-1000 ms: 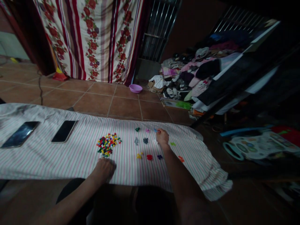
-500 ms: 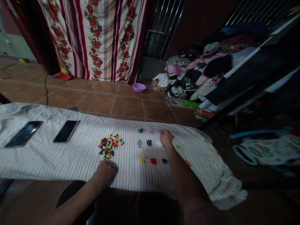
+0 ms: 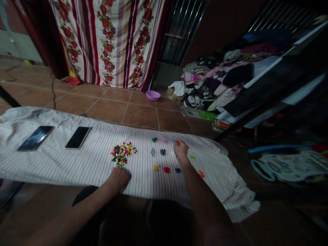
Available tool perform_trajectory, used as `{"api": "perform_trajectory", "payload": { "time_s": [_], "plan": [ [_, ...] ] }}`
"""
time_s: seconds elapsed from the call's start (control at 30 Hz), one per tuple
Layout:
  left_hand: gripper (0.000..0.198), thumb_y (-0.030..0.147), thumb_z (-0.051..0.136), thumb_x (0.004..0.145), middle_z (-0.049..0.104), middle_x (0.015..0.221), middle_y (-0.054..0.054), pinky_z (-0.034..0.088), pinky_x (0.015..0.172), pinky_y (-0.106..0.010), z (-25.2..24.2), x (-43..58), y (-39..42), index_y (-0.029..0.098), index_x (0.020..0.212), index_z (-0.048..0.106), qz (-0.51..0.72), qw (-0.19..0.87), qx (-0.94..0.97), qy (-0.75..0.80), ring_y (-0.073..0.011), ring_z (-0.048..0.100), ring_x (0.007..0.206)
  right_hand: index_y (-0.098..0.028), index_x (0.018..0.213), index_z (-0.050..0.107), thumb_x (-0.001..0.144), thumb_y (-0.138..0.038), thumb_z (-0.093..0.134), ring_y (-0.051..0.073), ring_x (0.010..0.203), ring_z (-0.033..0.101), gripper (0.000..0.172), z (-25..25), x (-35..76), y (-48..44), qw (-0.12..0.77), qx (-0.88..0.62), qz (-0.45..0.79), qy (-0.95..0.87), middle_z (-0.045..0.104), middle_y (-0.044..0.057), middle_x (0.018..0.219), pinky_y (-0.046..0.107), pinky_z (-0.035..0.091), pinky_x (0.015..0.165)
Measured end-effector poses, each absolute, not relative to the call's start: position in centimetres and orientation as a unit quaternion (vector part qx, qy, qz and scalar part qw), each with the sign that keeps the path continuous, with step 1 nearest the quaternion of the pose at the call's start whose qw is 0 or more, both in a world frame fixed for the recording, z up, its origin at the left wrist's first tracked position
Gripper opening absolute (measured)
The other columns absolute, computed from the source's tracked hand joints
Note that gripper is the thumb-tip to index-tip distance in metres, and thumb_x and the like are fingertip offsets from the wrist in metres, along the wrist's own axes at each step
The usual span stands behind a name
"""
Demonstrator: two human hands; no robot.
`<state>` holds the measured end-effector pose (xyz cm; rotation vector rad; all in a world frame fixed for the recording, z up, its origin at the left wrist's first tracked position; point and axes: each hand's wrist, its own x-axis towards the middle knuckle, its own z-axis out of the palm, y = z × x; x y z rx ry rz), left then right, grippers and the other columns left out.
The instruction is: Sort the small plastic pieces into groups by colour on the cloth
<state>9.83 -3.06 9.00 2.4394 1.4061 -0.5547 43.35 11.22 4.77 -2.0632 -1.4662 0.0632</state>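
Note:
A heap of small mixed-colour beads (image 3: 122,153) lies on a striped cloth (image 3: 77,162). To its right sit small sorted groups: green (image 3: 154,139), grey (image 3: 153,151), dark blue (image 3: 163,151), yellow (image 3: 155,167), red (image 3: 166,169), purple (image 3: 177,170), lime (image 3: 192,157), orange (image 3: 201,174). My left hand (image 3: 120,177) rests curled on the cloth just below the heap. My right hand (image 3: 180,149) is closed over the far groups near a blue piece; what its fingers pinch is hidden.
Two dark phones (image 3: 36,138) (image 3: 78,137) lie on the cloth's left part. Beyond are a tiled floor, a flowered curtain (image 3: 112,41), a purple bowl (image 3: 153,95), a clothes pile (image 3: 217,82) and a toy (image 3: 287,165) at right.
The view has shifted slightly; both hands stay nearly where they were, the right one still at the far bead groups.

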Motion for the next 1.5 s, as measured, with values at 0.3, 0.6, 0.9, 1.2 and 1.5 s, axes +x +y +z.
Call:
{"api": "perform_trajectory", "payload": {
  "time_s": [0.3, 0.6, 0.9, 1.2, 1.5],
  "plan": [
    [0.018, 0.018, 0.054, 0.083, 0.07, 0.098, -0.017, 0.05, 0.08, -0.042, 10.2, 10.0, -3.4, 0.013, 0.092, 0.068, -0.195, 0.14, 0.833, 0.499, -0.0284, 0.066, 0.095, -0.019, 0.099, 0.071, 0.083, -0.019, 0.046, 0.016, 0.089, 0.064, 0.03, 5.8, 33.8, 9.1, 0.327, -0.646, 0.129, -0.678, 0.071, 0.006, 0.098, 0.025, 0.048, 0.082],
    [0.02, 0.017, 0.054, 0.081, 0.069, 0.101, -0.017, 0.05, 0.084, -0.04, 9.7, 9.6, -3.6, 0.015, 0.095, 0.069, -0.184, 0.125, 0.833, 0.507, -0.026, 0.064, 0.1, -0.022, 0.099, 0.071, 0.084, -0.013, 0.051, 0.014, 0.09, 0.063, 0.027, 3.8, 25.2, 6.5, 0.241, -0.614, 0.194, -0.726, 0.069, 0.004, 0.099, 0.023, 0.045, 0.083],
    [0.023, 0.015, 0.049, 0.084, 0.069, 0.103, -0.018, 0.049, 0.085, -0.039, 9.6, 9.4, -3.8, 0.014, 0.095, 0.069, -0.183, 0.118, 0.828, 0.518, -0.0258, 0.064, 0.102, -0.023, 0.113, 0.067, 0.088, -0.013, 0.047, 0.015, 0.098, 0.059, 0.033, 2.8, 23.1, 5.6, 0.17, -0.656, 0.158, -0.718, 0.063, 0.007, 0.108, 0.021, 0.041, 0.083],
    [0.022, 0.016, 0.053, 0.082, 0.07, 0.103, -0.018, 0.051, 0.083, -0.039, 9.6, 9.6, -3.3, 0.014, 0.095, 0.07, -0.202, 0.125, 0.832, 0.501, -0.0266, 0.065, 0.101, -0.017, 0.109, 0.064, 0.087, -0.013, 0.049, 0.016, 0.096, 0.059, 0.027, 2.9, 23.0, 5.9, 0.142, -0.693, 0.143, -0.692, 0.065, 0.009, 0.105, 0.023, 0.041, 0.081],
    [0.023, 0.019, 0.055, 0.081, 0.07, 0.1, -0.02, 0.052, 0.08, -0.04, 9.5, 10.0, -3.2, 0.014, 0.097, 0.071, -0.213, 0.115, 0.838, 0.489, -0.0279, 0.066, 0.099, -0.015, 0.101, 0.064, 0.086, -0.015, 0.051, 0.018, 0.097, 0.06, 0.02, 3.2, 22.8, 5.7, 0.134, -0.712, 0.145, -0.674, 0.066, 0.011, 0.102, 0.025, 0.041, 0.081]
  ]
}}
